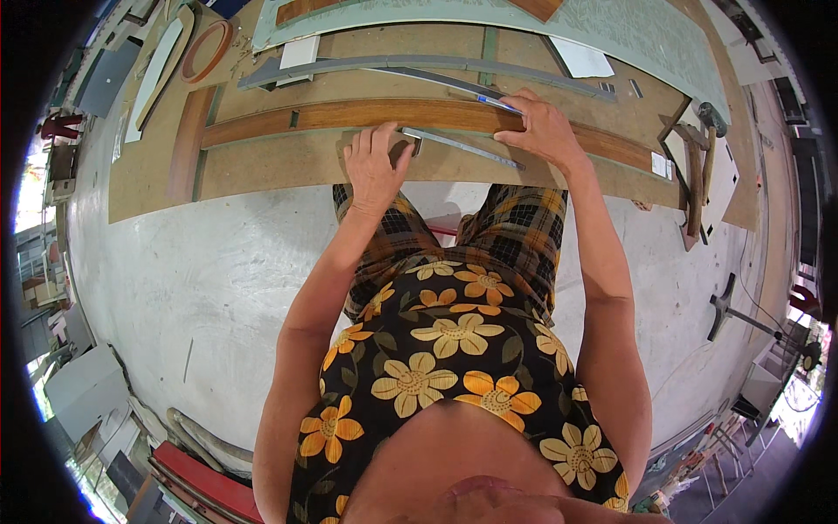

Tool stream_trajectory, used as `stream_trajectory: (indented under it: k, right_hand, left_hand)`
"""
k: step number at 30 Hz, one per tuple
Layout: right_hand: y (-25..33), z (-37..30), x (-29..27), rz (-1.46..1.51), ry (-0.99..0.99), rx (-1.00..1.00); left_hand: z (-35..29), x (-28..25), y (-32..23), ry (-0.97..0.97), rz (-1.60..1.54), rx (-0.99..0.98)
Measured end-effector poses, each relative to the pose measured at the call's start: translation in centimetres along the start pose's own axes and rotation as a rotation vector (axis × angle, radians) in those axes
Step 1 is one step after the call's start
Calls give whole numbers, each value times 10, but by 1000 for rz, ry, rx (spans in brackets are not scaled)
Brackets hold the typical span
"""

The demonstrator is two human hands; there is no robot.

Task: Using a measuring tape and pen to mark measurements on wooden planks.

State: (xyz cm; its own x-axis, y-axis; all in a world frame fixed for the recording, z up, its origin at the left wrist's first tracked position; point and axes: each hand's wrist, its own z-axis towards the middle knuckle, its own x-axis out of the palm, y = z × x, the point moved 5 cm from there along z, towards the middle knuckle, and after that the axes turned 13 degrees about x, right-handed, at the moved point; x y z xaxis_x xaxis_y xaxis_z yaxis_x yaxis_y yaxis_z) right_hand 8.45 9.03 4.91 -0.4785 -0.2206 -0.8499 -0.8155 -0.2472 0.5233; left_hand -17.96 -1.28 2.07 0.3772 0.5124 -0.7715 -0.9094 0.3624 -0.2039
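Marking work fills the head view: the left hand [375, 166] lies flat, fingers spread and open, pressing down on the near end of a metal ruler [463, 147] that runs slantwise across a brown board [262, 170]. The right hand [543, 129] is closed around a pencil [497, 103], its tip held at a long strip of reddish wood [367, 115] lying just beyond the ruler. Both the strip and the ruler rest on the board, which sits on a pale concrete floor [192, 271]. Further off lie a grey metal bar [393, 65] and a pale green sheet [628, 35]; a hammer [709, 131] rests at the right end of the board, well apart from the hands.

To do this well, I judge that the flat hand should keep firm, even weight on the ruler so it cannot pivot. The pencil should stay pressed snug against the straight edge, tilted slightly, and travel in one steady stroke. Whether the ruler's far end touches the strip cannot be told, since the right hand hides it.
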Motion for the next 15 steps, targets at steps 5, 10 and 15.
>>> stream_trajectory:
  k: [5,10,15]
  right_hand:
    - [-2,-1,0,0,-53,-54]
    - [2,-2,-1,19,12,5]
    - [0,-3,1,16,-10,-36]
  left_hand:
    - [33,-11,-8,53,-52,183]
    - [64,1,3,253,-70,302]
    - [62,21,23,541,-134,243]
